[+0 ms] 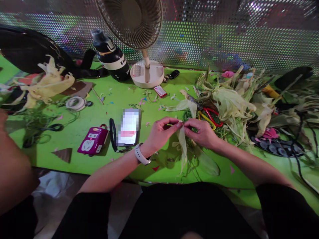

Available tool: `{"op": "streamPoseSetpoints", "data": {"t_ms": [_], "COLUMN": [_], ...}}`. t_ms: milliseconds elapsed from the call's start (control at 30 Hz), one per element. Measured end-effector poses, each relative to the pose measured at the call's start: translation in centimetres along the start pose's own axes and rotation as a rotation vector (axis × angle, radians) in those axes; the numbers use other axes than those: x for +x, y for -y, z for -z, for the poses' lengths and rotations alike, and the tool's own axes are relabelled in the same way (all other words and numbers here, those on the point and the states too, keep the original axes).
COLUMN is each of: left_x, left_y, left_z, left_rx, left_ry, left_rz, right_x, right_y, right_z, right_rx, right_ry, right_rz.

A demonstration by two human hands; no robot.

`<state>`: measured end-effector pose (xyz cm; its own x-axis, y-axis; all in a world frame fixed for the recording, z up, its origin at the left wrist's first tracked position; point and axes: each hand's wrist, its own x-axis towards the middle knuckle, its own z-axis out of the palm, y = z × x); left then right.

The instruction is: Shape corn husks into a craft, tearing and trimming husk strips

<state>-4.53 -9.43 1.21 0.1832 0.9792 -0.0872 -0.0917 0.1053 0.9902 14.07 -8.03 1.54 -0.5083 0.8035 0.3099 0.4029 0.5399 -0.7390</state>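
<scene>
My left hand (162,131) and my right hand (200,133) meet over the green table, fingertips close together. Both pinch a pale corn husk strip (183,146), whose lower end hangs down between them. My left wrist wears a light watch band. Just beyond my right hand lie scissors with red handles (211,116) and a tool with yellow handles (206,122), partly under dry husks. Below my right hand a wide husk piece (207,162) rests on the table. Dark green stringy material (187,115) sits right behind my fingers.
A large pile of corn husks (231,99) spreads along the right. At the back stand a fan (147,74) and a black bottle (113,61). A phone (129,127) and a purple power adapter (92,141) lie left. Another person's arm (15,166) reaches in at far left.
</scene>
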Motion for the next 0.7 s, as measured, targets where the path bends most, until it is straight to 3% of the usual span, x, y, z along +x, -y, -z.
{"op": "streamPoseSetpoints", "data": {"t_ms": [100, 267, 400, 600, 700], "left_x": [0.1, 0.1, 0.1, 1.0, 1.9], "left_y": [0.1, 0.0, -0.3, -1.2, -1.7], "left_z": [0.0, -0.4, -0.7, -0.7, -0.6], "left_rx": [0.005, -0.007, -0.071, -0.138, -0.169], "left_ry": [-0.018, -0.116, -0.124, -0.13, -0.146], "left_rz": [-0.027, -0.096, -0.098, -0.151, -0.208], "right_x": [0.2, 0.3, 0.3, 0.5, 0.6], "right_y": [0.0, 0.3, 0.5, 0.2, 0.6], "right_z": [0.4, 0.5, 0.0, -0.9, -0.8], "right_rx": [0.055, 0.423, 0.578, 1.057, 1.164], "right_ry": [0.003, 0.104, 0.181, 0.1, 0.076], "right_rz": [-0.024, -0.312, -0.37, -0.512, -0.58]}}
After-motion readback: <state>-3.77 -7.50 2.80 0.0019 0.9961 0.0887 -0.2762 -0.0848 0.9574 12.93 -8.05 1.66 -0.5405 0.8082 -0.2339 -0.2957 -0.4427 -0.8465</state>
